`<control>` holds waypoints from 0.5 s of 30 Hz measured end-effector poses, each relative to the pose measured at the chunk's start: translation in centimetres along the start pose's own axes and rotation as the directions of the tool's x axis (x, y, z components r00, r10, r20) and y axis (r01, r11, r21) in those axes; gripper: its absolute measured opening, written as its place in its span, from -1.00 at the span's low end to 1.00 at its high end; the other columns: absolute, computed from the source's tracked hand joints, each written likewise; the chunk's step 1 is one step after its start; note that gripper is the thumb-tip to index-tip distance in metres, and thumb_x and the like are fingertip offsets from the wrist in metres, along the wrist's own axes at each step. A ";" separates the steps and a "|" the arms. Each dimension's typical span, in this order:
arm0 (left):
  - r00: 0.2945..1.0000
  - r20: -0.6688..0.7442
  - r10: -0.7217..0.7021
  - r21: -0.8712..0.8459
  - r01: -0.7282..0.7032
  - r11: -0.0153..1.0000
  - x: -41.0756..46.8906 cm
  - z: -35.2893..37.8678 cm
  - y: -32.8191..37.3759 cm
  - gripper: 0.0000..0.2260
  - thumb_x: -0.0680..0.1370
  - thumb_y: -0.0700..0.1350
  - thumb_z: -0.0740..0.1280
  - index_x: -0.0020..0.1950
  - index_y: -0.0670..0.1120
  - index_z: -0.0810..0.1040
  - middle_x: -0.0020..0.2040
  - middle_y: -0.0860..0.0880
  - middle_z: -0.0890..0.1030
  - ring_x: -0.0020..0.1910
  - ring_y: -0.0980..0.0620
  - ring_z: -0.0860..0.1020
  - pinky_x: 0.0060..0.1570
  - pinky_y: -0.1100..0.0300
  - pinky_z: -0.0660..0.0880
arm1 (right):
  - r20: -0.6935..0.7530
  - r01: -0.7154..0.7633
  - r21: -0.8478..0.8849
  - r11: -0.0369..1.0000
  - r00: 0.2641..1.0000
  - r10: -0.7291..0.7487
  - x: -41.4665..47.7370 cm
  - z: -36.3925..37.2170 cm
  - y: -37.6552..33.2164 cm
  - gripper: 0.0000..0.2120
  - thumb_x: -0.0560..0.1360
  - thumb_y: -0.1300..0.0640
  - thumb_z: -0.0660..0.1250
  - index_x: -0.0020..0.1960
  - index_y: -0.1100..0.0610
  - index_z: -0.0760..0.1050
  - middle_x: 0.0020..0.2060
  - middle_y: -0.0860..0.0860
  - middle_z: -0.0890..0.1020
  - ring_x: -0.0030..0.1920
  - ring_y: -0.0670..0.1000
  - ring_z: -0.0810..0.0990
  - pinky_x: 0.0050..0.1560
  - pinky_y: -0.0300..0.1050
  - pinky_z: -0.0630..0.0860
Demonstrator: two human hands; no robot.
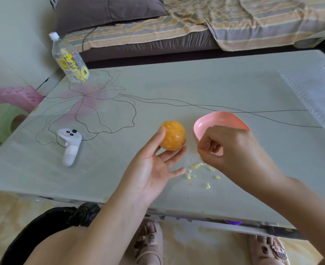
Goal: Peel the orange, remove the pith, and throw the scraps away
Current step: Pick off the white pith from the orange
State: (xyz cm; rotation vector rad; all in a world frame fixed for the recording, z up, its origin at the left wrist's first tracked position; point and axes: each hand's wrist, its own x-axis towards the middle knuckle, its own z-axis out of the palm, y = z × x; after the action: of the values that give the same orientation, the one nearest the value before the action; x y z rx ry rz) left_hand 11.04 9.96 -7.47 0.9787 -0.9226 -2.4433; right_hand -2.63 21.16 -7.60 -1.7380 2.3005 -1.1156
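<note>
A peeled orange (173,135) with patches of white pith is held above the table by my left hand (154,165), thumb on its left side and fingertips under it. Just right of it, my right hand (232,148) has its fingers curled, with thumb and forefinger pinched together near the orange; whether a bit of pith is between them I cannot tell. Several small pith scraps (201,173) lie on the table below my hands. A pink bowl (215,121) stands behind my right hand, partly hidden by it.
A white controller (70,144) lies on the table (196,88) at the left. A plastic bottle (70,58) stands at the back left corner. A black bin bag (66,217) sits under the near edge by my knee. A couch stands beyond the table.
</note>
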 end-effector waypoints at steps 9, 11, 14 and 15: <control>0.976 0.065 -0.208 -0.293 0.218 0.931 0.1 -0.6 0.8 -0.54 0.46 0.24 0.27 0.08 -0.14 0.50 -0.12 -0.08 0.67 0.11 -0.15 0.60 0.29 -0.38 0.16 | 0.165 -0.127 -0.088 0.988 0.976 0.141 -1.6 -0.2 2.7 -0.65 0.29 0.48 0.41 -0.16 0.03 0.61 -0.29 -0.22 0.51 -0.34 -0.15 0.54 -0.27 -0.25 0.49; 0.973 0.072 -0.221 -0.306 0.232 0.923 0.1 -0.5 0.8 -0.55 0.47 0.23 0.27 0.08 -0.13 0.49 -0.13 -0.07 0.67 0.11 -0.15 0.60 0.29 -0.38 0.16 | 0.172 -0.127 -0.105 0.986 0.975 0.143 -1.8 -0.3 3.0 -0.65 0.26 0.48 0.44 -0.18 0.04 0.61 -0.27 -0.16 0.48 -0.35 -0.20 0.49 -0.31 -0.34 0.41; 0.970 0.079 -0.229 -0.299 0.243 0.923 0.2 -0.2 0.7 -0.55 0.45 0.24 0.29 0.07 -0.12 0.49 -0.13 -0.06 0.67 0.10 -0.15 0.60 0.28 -0.39 0.17 | 0.189 -0.163 -0.117 0.980 0.965 0.183 -2.0 -0.5 3.3 -0.66 0.26 0.47 0.45 -0.16 0.05 0.61 -0.29 -0.20 0.41 -0.34 -0.22 0.43 -0.30 -0.41 0.30; 0.969 0.082 -0.231 -0.292 0.245 0.924 0.2 -0.1 0.7 -0.55 0.44 0.24 0.30 0.07 -0.12 0.49 -0.13 -0.06 0.67 0.10 -0.15 0.60 0.27 -0.39 0.17 | 0.193 -0.167 -0.116 0.979 0.963 0.187 -2.1 -0.5 3.4 -0.66 0.26 0.47 0.44 -0.16 0.05 0.60 -0.30 -0.21 0.40 -0.34 -0.23 0.42 -0.30 -0.42 0.29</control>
State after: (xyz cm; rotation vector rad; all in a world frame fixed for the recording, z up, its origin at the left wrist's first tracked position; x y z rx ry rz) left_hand 10.98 9.35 -7.16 0.9745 -0.4413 -2.7132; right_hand -4.85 23.53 -9.88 -1.5546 2.3630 -0.7678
